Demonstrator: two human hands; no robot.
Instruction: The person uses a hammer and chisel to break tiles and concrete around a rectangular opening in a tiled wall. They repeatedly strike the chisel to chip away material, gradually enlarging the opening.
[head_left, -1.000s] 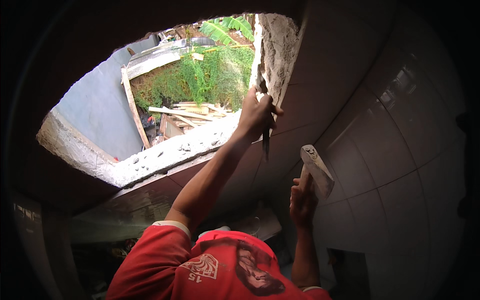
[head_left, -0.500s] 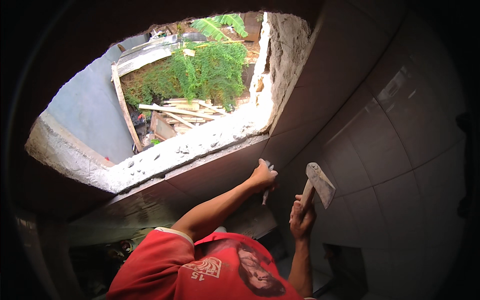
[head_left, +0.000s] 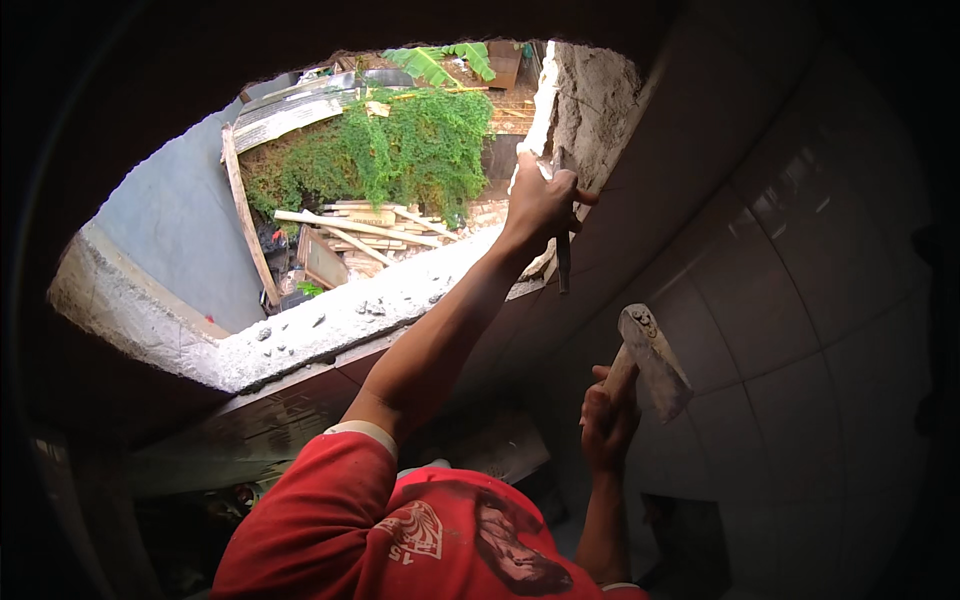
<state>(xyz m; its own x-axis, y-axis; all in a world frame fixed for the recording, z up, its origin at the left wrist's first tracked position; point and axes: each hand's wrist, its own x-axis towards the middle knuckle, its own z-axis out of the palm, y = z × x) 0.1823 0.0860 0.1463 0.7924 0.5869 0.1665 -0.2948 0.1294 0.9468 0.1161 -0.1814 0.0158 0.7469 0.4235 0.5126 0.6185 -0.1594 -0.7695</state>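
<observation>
My left hand (head_left: pixel 545 205) is raised to the right edge of a rough wall opening, its fingers closed around a dark metal chisel (head_left: pixel 563 265). The chisel stands nearly upright, with its upper end beside the broken masonry edge (head_left: pixel 590 105). Lower and to the right, my right hand (head_left: pixel 608 420) grips the wooden handle of a hatchet (head_left: pixel 655 360). Its metal head points up, with a flat poll at the upper left and a wide blade at the lower right. The hatchet is apart from both chisel and wall.
Crumbly bits lie on the pale broken sill (head_left: pixel 330 330). Dark tiled wall (head_left: pixel 770 300) runs along the right. Outside the opening are stacked timber pieces (head_left: pixel 370 230), green creepers (head_left: pixel 410 140), a leaning plank (head_left: pixel 248 210) and a blue-grey wall (head_left: pixel 185 220).
My left hand has moved up with the chisel, from below the sill to the opening's right edge. The hatchet has shifted slightly right and turned a little in my right hand.
</observation>
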